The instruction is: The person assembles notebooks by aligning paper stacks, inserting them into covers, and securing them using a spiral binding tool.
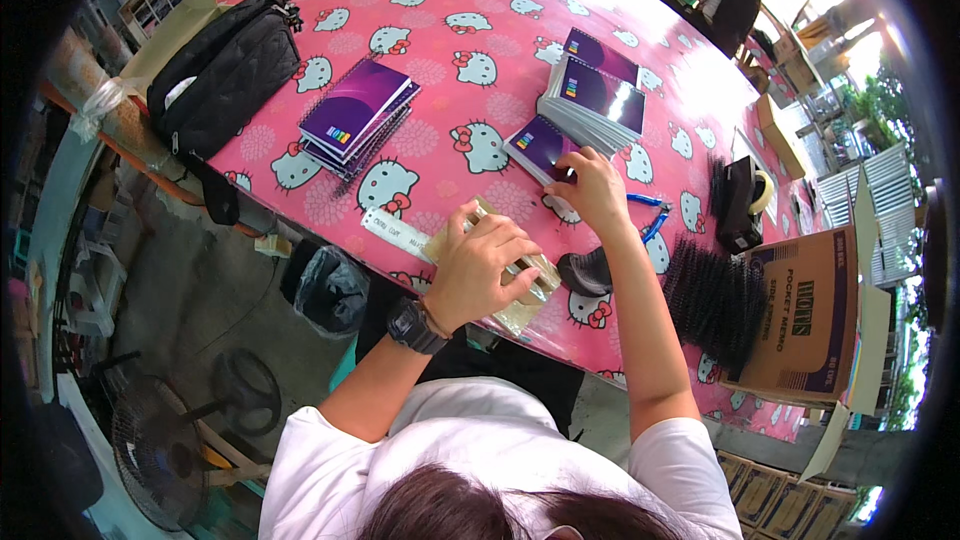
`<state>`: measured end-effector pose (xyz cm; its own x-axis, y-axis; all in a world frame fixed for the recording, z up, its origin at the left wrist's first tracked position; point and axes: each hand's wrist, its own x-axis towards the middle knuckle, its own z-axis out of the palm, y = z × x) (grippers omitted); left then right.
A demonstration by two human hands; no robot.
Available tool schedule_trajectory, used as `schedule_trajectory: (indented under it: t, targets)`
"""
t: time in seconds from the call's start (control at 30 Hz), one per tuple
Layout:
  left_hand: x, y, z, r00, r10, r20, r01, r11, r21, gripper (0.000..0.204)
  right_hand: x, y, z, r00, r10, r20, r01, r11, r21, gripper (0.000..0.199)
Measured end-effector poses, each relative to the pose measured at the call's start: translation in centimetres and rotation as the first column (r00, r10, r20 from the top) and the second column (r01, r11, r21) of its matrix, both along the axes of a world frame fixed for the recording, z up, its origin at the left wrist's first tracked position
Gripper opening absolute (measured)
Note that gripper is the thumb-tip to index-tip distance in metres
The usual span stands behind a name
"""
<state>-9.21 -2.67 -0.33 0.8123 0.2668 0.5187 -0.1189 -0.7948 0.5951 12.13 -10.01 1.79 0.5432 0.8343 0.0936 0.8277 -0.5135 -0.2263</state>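
The left hand (pixel 478 262) lies near the table edge, its fingers curled and pressed down on a clear plastic sleeve (pixel 520 285) that is under the palm. The right hand (pixel 592 190) reaches farther, its fingertips close together and touching the near corner of a small purple notebook (pixel 538 147), which lies just beyond the fingers on the pink patterned table (pixel 440 30). Behind it stands a fanned stack of purple notebooks (pixel 595 100). At the right lie black binding combs (pixel 715 295) and a cardboard box (pixel 800 315).
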Motion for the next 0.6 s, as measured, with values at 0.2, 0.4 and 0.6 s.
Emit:
schedule_trajectory:
  t: [0.2,0.4,0.6]
  targets:
    - [0.2,0.1,-0.3,1.000,0.000,0.029,0.000,1.000,-0.007,0.021,0.4,0.2,0.1,1.000,0.023,0.015,-0.023,1.000,-0.020,0.034]
    - [0.1,0.2,-0.3,1.000,0.000,0.028,0.000,1.000,-0.015,0.021,0.0,0.3,0.2,0.999,0.033,0.041,-0.032,0.999,-0.029,0.030]
    - [0.1,0.2,-0.3,0.999,-0.012,0.030,0.012,1.000,-0.014,0.022,1.0,0.2,0.4,0.997,0.030,-0.073,-0.033,0.999,-0.041,0.031]
